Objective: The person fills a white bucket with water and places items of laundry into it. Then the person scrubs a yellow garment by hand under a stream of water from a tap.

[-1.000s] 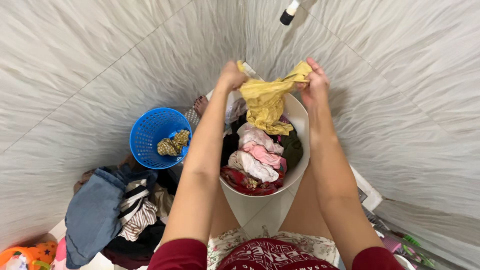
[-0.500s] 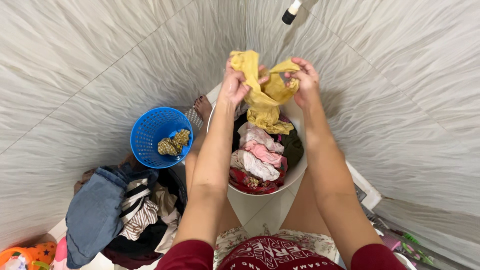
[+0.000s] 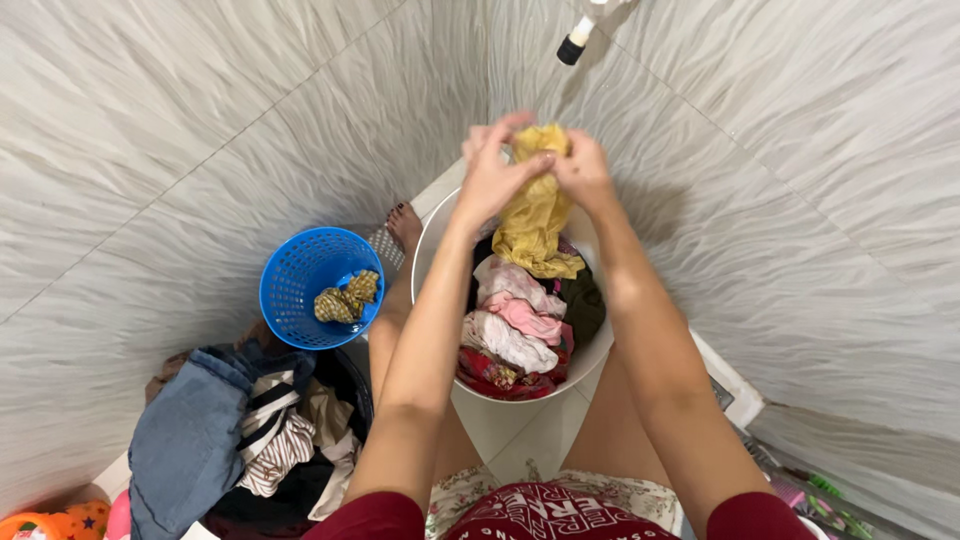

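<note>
Yellow cloth (image 3: 535,215) — a thin, crumpled garment, bunched at its top between both hands at about 12 o'clock in the view; its loose end hangs down and touches the heap in the tub below.

Left hand (image 3: 493,172) — closed around the upper left of the yellow cloth, fingers curled over the wad. Right hand (image 3: 580,170) — pressed against the same wad from the right, also gripping it; the two hands meet over the fabric.

White tub (image 3: 432,225) — round, between the person's knees, just below the hands. Holds a pile of clothes (image 3: 515,320): pink and cream pieces on top, a dark green one at the 3 o'clock side, red patterned cloth at 6 o'clock.

Blue basket (image 3: 300,290) — perforated plastic, at 9 o'clock of the tub, close beside it. Contains one small patterned olive-and-cream cloth (image 3: 345,297).

Clothes heap (image 3: 240,440) — on the floor at 7 o'clock: blue denim, striped fabric, dark pieces.

Bare foot (image 3: 404,222) — between basket and tub, toenails apparently painted dark.

Black-tipped white handle (image 3: 578,35) — at 12 o'clock against the tiled wall; its kind is unclear.
</note>
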